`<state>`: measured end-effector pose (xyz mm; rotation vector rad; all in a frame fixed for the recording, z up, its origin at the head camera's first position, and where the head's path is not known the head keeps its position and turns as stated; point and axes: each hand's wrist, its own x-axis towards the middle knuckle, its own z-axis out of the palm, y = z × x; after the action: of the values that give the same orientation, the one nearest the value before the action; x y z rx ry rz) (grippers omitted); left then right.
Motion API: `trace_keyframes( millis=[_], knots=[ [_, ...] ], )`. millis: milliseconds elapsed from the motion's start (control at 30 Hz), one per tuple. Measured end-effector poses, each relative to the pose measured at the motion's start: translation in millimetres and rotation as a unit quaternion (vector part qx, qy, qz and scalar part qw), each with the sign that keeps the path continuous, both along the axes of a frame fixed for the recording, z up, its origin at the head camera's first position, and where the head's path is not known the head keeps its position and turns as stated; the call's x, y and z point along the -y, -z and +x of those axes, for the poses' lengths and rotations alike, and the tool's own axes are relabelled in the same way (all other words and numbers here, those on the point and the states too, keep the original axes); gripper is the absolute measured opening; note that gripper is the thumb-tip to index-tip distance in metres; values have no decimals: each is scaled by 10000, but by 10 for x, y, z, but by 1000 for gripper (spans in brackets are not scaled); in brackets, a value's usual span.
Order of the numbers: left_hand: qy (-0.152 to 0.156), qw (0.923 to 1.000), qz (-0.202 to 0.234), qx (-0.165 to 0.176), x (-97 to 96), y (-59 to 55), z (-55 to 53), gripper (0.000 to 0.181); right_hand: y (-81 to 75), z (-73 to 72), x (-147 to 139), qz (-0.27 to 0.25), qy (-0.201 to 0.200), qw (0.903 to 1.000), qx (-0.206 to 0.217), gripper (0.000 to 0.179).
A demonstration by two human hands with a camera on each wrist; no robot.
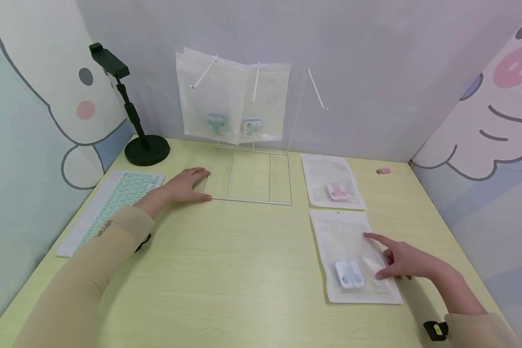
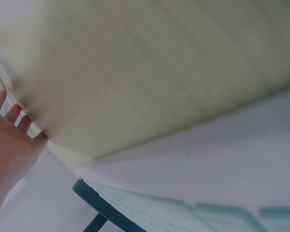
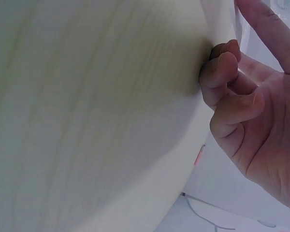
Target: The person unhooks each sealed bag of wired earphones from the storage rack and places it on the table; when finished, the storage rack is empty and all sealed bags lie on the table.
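Spread fingers of the left hand (image 1: 183,186) touched the left edge of the wire rack (image 1: 252,201), while the right hand (image 1: 402,261) reached over the right side of the near bag (image 1: 339,232), its index finger and thumb apart and touching the bag without gripping it, its other fingers curled. To the left lay a keyboard (image 1: 128,193), partly covered by the left sleeve (image 1: 100,256), and beyond it a black lamp (image 1: 132,113) stood near the far wall (image 1: 352,38). Two bags with earphones, the left hanging bag (image 1: 217,96) and the right hanging bag (image 1: 269,106), hid much of the rack's upright back; a third white hook (image 1: 318,90) stuck out to their right. The far bag (image 1: 326,174), with pink earphones (image 1: 338,192), lay between the near bag and the wall, and a small pink stick (image 1: 384,170) lay at the far right. On the right half of the table (image 1: 243,261), the near bag's long axis ran from near to far, its near end slanting right; its holed end pointed toward the wall, and its white earphones (image 1: 350,274) sat toward the near end. The rack's base ran longest from left to right, with its hooks pointing nearward.
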<state>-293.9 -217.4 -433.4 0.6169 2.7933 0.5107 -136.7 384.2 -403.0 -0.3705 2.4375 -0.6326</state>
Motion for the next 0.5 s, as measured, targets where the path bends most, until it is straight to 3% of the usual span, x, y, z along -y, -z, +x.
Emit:
trace_keyframes(
  millis=[300,500],
  knots=[
    [26,9999,122,-96,-10,-27,16,91,-45,11,83,170,82,9998,1,100],
    [27,9999,94,-69,-10,-17,13,91,-169,-63,70,127,-25,9983,-572,97]
  ],
)
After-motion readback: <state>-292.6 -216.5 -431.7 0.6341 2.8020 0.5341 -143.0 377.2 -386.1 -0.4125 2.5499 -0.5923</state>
